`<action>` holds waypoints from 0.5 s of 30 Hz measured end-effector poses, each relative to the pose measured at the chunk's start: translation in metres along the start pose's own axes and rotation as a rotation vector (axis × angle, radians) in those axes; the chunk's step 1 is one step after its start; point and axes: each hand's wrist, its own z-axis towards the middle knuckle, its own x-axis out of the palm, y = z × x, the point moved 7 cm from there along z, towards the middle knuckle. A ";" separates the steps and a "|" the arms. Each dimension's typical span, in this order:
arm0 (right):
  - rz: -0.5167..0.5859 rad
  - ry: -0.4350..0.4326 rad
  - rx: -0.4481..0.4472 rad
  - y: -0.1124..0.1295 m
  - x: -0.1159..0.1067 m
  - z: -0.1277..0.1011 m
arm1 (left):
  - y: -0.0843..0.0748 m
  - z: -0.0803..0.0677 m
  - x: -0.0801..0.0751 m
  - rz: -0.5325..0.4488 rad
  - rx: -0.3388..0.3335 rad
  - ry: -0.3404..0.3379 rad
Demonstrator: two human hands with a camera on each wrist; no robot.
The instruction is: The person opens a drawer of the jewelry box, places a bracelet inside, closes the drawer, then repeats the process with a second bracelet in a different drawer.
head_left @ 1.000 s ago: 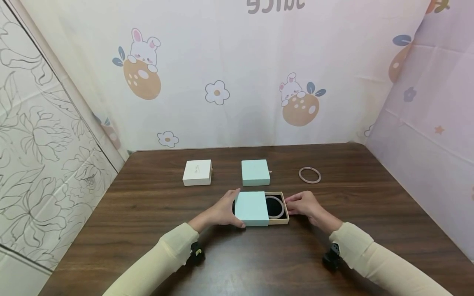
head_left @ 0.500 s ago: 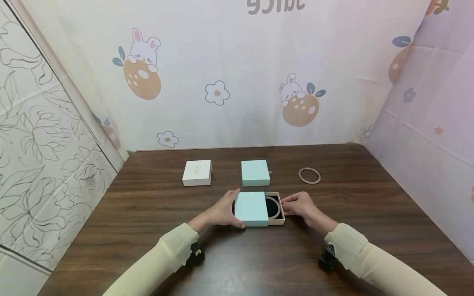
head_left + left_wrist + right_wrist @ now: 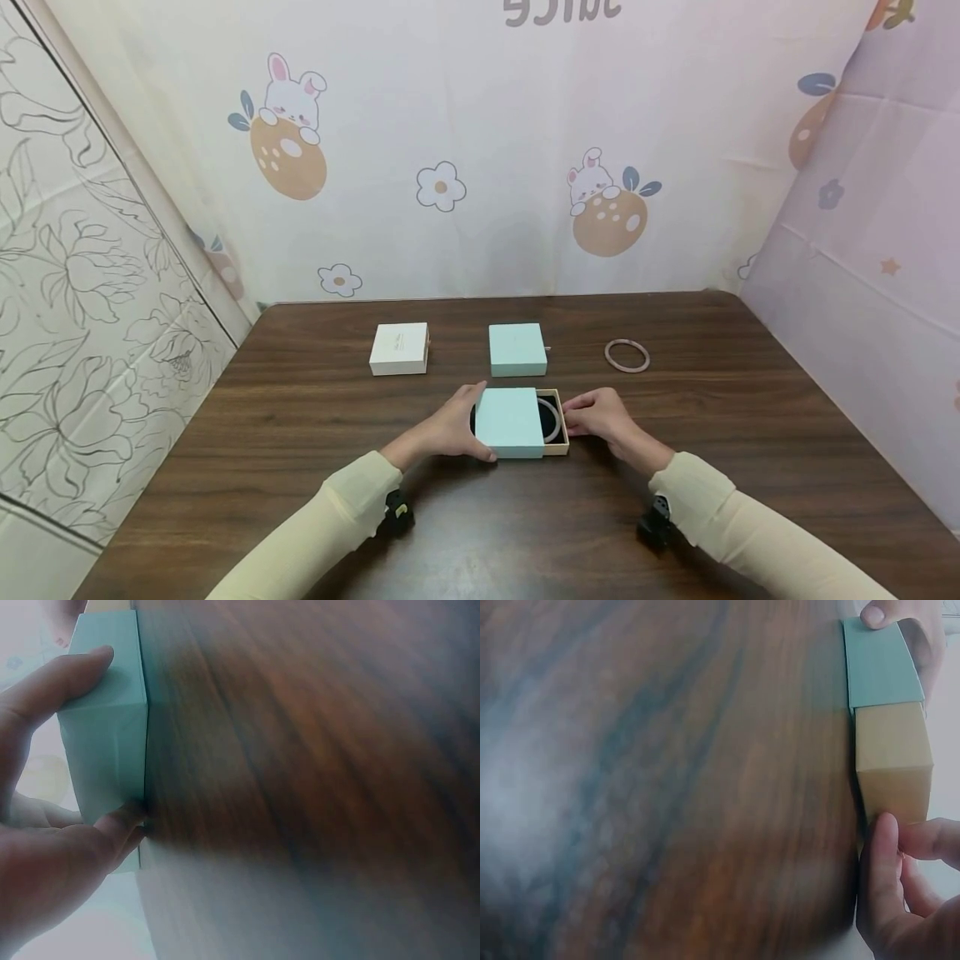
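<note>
Lying crosswise, drawer box (image 3: 520, 422) opening rightward

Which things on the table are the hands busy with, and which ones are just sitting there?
Being used:
- mint sleeve, held by the left hand
- tan drawer, touched by the right hand
- ring in the drawer

Just lying about:
- white box
- second mint box
- pink ring

We found open wood along the table's (image 3: 300, 467) near edge and both side edges. Toward the far edge, a white box (image 3: 399, 348), a mint box (image 3: 517, 349) and a pink bangle (image 3: 627, 356) stood apart, with passable gaps between them.
</note>
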 end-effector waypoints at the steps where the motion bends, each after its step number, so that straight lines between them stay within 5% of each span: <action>1: 0.003 -0.001 0.000 0.000 0.001 0.000 | 0.000 0.000 0.000 0.000 0.002 0.000; 15: 0.000 0.002 -0.019 0.005 0.015 0.002 | -0.001 -0.001 0.000 -0.002 0.004 0.000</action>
